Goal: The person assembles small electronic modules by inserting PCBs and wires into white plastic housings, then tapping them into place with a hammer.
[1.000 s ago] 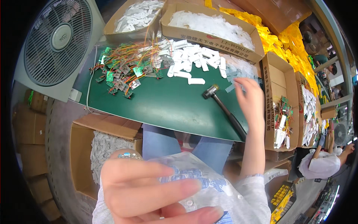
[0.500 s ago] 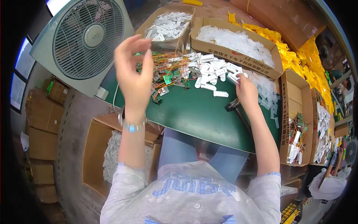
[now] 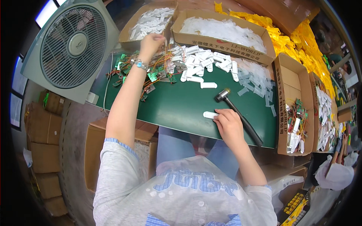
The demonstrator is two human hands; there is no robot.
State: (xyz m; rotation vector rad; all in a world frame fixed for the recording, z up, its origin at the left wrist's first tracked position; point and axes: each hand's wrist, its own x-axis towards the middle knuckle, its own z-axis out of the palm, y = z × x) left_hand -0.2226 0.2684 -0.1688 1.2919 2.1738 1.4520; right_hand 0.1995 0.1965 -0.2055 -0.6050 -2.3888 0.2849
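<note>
My right hand (image 3: 230, 127) is near the table's front edge, its fingers closed on one end of a white oblong plastic casing (image 3: 209, 114). A hammer (image 3: 243, 121) with a black handle lies just right of that hand. My left hand (image 3: 151, 46) reaches to the far side of the table, over a tangle of green circuit boards with coloured wires (image 3: 152, 76). Its fingers are pinched together near the carton edge; what is between them is too small to make out. A pile of white casings (image 3: 203, 62) lies to the right of the boards.
A carton of white parts (image 3: 152, 23) and a carton of translucent pieces (image 3: 226, 32) stand at the back. Loose clear strips (image 3: 258, 81) lie at right, beside a carton with wired boards (image 3: 298, 79). A box fan (image 3: 77, 47) stands at left. Yellow parts (image 3: 294, 49) are heaped behind.
My right hand has come from the casing pile toward the front edge with a casing. My left hand has moved away from me to the far end of the wired boards, its fingers closing.
</note>
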